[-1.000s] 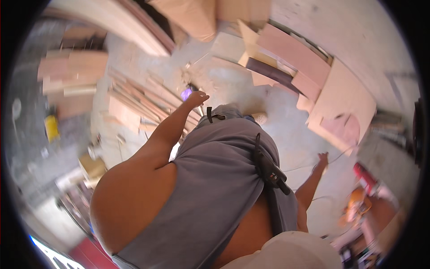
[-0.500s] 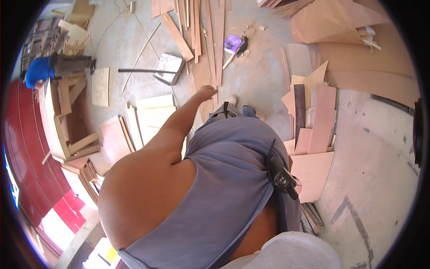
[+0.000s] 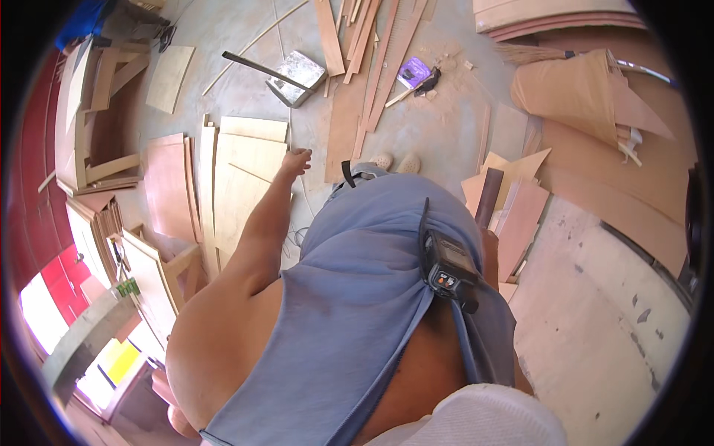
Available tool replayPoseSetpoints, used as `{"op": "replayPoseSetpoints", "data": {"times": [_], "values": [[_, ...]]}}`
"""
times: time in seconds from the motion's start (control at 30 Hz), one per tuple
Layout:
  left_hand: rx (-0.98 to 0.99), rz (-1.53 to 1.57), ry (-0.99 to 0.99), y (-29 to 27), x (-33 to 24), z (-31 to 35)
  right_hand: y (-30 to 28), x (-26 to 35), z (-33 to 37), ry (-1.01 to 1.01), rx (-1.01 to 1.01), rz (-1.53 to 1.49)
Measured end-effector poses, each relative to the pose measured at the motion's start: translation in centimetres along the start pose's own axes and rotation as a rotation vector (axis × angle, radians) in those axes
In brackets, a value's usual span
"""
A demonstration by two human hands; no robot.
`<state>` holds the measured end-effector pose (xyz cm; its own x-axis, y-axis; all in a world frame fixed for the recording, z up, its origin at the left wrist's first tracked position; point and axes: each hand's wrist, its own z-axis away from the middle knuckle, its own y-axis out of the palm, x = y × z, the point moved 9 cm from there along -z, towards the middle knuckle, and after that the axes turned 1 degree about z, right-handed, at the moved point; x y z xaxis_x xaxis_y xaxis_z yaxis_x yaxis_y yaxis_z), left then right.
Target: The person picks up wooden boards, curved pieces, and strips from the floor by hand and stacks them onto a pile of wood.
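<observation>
Left grip (image 3: 298, 161) hangs uncurled near pale boards (image 3: 238, 195); I can't tell the state of the obscured right grip (image 3: 489, 254).

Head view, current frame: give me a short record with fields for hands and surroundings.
Left hand: loosely open, nothing visible in it; nearest the pale boards
Right hand: mostly hidden by the blue-grey shirt; contents cannot be told; near a dark strip
Worn: black device on the shirt
Floor: wood strips, silvery box, purple packet
Upper left edge: co-worker in blue, partly cut off
</observation>
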<state>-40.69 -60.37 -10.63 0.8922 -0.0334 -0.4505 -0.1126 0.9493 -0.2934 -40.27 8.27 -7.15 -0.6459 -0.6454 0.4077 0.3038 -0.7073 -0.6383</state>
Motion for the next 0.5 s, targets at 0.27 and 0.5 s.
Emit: {"op": "replayPoseSetpoints", "data": {"times": [0.27, 0.5], "values": [[-0.006, -0.196, -0.028, 3.8, 2.7, 7.4, 1.7, 4.5, -9.9, -0.176, 0.098, 0.021], [-0.125, -0.154, -0.042, -0.5, 1.6, 9.6, 2.4, 7.5, -13.8, -0.130, 0.144, 0.049]]}}
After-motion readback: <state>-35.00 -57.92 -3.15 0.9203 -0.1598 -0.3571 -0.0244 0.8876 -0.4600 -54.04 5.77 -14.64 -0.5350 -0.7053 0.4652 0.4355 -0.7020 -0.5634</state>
